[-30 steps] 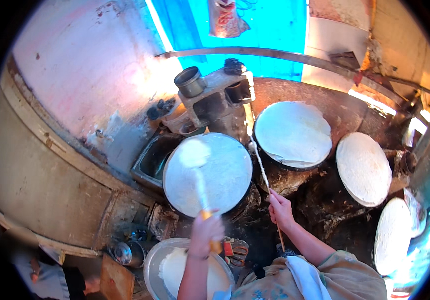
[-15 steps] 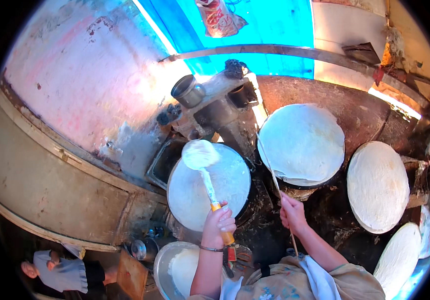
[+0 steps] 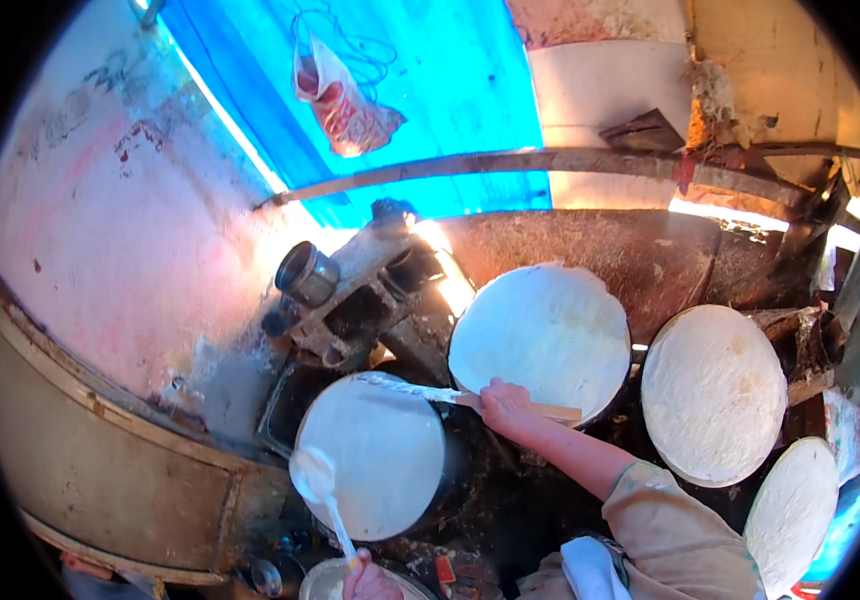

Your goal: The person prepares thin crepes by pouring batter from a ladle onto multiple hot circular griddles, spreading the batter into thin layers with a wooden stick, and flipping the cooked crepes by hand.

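My left hand [image 3: 372,582], at the lower edge, is closed round the handle of a ladle [image 3: 314,476]. Its white-coated bowl is at the left rim of the left round griddle [image 3: 378,460], whose top is covered in white. My right hand [image 3: 507,407] grips a flat wooden spatula [image 3: 554,411] between the left griddle and the middle griddle [image 3: 542,335]. The spatula's white-smeared end points left, over the far edge of the left griddle. A smooth white layer covers the middle griddle too.
Two more white rounds stand at the right, one upper [image 3: 715,395] and one lower [image 3: 793,520]. A metal pot [image 3: 307,275] sits on a sooty ledge behind the left griddle. A bowl's rim [image 3: 322,578] shows by my left hand. A plastic bag [image 3: 350,112] hangs before blue sheeting.
My left hand has drawn back and down with the ladle. My right hand has reached forward and left; its tool, thin and upright earlier, now lies sideways and looks wider. The view has shifted.
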Demonstrator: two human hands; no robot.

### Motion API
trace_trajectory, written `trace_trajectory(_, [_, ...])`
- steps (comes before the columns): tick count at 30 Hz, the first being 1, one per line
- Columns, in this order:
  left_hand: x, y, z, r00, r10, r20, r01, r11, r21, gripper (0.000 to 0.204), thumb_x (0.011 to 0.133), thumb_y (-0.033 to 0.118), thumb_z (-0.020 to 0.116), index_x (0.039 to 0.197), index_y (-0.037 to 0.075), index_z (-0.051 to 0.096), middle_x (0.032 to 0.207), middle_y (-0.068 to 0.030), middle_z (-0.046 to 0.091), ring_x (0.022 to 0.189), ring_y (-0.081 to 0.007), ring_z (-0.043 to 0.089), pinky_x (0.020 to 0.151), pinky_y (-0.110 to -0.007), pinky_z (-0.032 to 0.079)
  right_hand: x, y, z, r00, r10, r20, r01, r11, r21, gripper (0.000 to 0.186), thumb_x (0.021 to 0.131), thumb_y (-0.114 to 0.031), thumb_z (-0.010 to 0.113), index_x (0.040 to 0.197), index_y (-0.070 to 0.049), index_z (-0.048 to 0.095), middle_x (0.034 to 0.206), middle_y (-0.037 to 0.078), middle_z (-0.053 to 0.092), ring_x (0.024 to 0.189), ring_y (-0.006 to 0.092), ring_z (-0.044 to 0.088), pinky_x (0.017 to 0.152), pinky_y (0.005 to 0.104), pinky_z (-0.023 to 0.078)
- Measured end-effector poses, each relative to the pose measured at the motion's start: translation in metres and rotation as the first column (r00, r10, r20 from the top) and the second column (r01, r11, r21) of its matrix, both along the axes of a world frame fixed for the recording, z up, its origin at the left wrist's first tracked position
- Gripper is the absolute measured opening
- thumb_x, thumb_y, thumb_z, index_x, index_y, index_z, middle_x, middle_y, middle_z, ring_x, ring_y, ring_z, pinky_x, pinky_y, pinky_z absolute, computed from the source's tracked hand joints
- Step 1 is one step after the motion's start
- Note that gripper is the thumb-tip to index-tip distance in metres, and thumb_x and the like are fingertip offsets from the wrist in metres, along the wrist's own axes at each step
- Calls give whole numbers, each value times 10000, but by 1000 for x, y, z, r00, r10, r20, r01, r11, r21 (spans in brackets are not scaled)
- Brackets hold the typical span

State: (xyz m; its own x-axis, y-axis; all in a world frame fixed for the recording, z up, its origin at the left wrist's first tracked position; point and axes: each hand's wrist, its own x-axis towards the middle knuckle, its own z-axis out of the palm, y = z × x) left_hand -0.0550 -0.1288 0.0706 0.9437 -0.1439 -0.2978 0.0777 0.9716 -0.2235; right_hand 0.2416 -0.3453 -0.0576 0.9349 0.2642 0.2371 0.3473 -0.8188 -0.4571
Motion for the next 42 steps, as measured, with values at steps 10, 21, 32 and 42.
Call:
trace_trajectory(10, [6,17,-22,973,-230,20,226,966,124,216,948,177,358,1018,16,485,555,-2,412,425,-82,410,393,-215,402,-73,-151,116,717,-637,282,209,582,786,113,800,-59,580,709,-18,526,608,46,484,556,123,436,508,281,365])
trace_trajectory(21, [24,-86,-13,604,-773,193,793,608,-46,216,955,128,316,1038,-25,444,553,-1,359,428,-56,380,432,-213,415,-408,-252,197,440,-877,191,768,478,426,50,727,-28,545,743,-2,585,651,161,552,635,285,556,601,371,431])
trace_trajectory(32, [-85,-244,-1,137,-978,154,990,132,-45,124,941,105,343,965,10,419,540,10,358,415,-67,378,414,-232,404,-816,-276,126,-453,-865,-215,391,-410,824,105,808,-116,599,754,-30,627,590,-46,502,472,36,413,435,205,323])
trace_trajectory(42, [-259,-375,28,136,-991,14,943,125,-307,33,902,65,387,915,36,395,506,43,337,384,-34,362,386,-209,386,-1099,-95,-106,-713,-218,-666,-500,-507,702,186,830,-227,583,735,-115,468,547,-9,419,369,86,381,297,220,256])
